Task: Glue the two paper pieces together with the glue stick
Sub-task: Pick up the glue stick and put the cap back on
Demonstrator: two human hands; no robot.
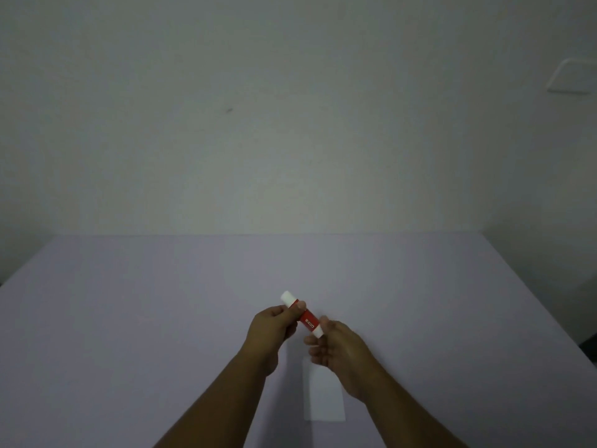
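Above table (129, 318), two hands, left hand (273, 326), right hand (336, 345), one glue stick (307, 320), one paper (324, 399)

The glue stick (303, 314) is a short red tube with white at both ends and a white label mark on its side. It is held in the air above the middle of the desk (129, 318), tilted, its far white end up and to the left, its near white end down and to the right. A white paper (324, 399) lies flat near the desk's front edge; a second piece perhaps lies just left of it, too faint to tell.
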